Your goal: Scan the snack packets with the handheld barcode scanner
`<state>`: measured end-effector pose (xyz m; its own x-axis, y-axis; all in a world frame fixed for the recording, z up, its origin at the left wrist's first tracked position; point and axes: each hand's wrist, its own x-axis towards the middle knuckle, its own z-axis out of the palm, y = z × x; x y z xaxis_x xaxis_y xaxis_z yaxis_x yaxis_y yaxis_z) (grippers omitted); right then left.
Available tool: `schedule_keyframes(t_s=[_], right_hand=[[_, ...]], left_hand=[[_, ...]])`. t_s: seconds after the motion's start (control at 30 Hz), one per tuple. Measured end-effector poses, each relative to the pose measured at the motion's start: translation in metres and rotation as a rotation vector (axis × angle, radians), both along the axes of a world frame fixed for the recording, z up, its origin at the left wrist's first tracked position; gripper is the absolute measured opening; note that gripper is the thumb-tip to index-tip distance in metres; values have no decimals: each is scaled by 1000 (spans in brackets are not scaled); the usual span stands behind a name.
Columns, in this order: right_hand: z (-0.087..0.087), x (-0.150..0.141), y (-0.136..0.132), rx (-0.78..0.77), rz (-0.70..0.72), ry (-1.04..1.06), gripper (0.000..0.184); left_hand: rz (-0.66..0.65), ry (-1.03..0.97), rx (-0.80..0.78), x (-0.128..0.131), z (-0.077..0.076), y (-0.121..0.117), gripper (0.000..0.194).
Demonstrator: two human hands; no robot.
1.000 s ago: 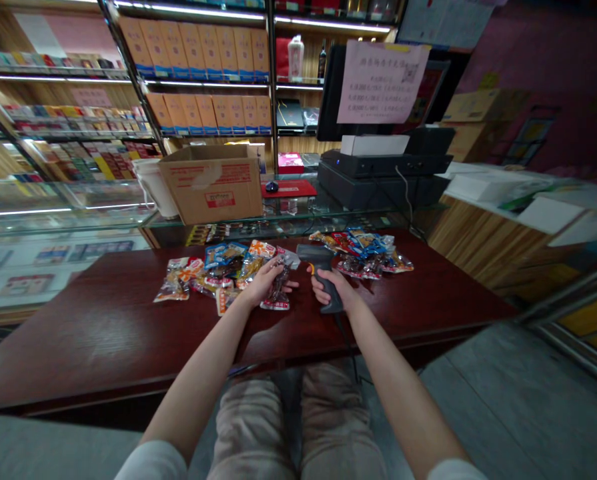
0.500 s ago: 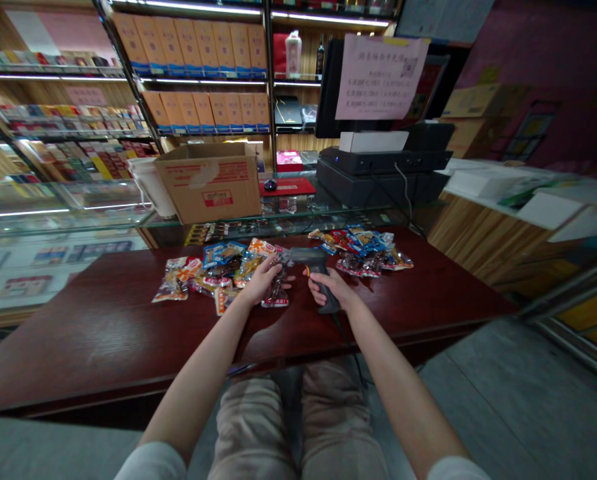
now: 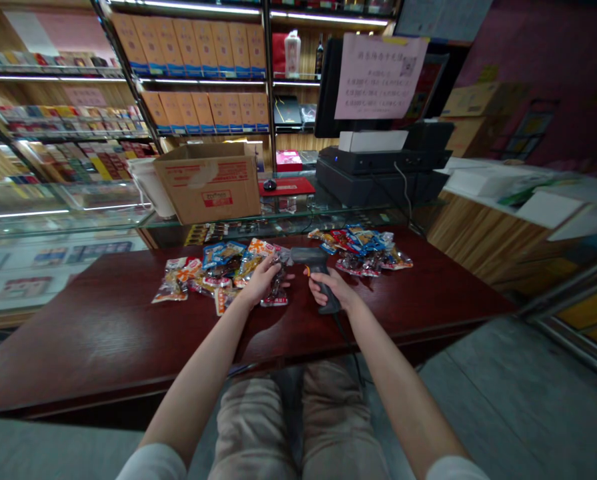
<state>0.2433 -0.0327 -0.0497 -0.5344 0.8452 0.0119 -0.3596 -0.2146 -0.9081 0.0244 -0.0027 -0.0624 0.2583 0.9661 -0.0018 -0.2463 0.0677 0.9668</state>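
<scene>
A left hand point(image 3: 261, 280) clasps a shiny clear-and-red plastic packet point(image 3: 277, 295); the right hand point(image 3: 334, 287) grips a dark-gray pistol-shaped scanner point(image 3: 319, 263).

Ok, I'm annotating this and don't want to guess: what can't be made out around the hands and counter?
All in the head view:
Part of the dark packet: covered by the left hand.
Part of the scanner: covered by the right hand.
The bottom of the cardboard box: hidden by its front wall.
Fine print on the pile of packets at the right: too small and blurred.
Both sleeves: cut off by the bottom edge.
</scene>
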Motion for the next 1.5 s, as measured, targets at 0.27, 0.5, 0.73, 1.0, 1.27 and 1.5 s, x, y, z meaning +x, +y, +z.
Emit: schedule_keyframes(t_s=[0.27, 0.5, 0.73, 1.0, 1.27, 1.5], right_hand=[[5, 10, 8, 34, -162, 200, 42], [14, 43, 15, 70, -359, 196, 38], [18, 120, 7, 102, -525, 106, 36], [-5, 164, 11, 2, -529, 82, 41], [-13, 164, 12, -17, -550, 79, 46], [-14, 165, 8, -11, -576, 84, 45]], left_hand=[[554, 894, 602, -5, 33, -6, 53], [454, 1712, 463, 22, 25, -2, 52], [432, 1830, 506, 39, 0, 18, 67], [364, 1672, 578, 117, 18, 43, 61], [242, 1293, 225, 199, 28, 97, 78], [308, 1043, 63, 213, 9, 121, 46]])
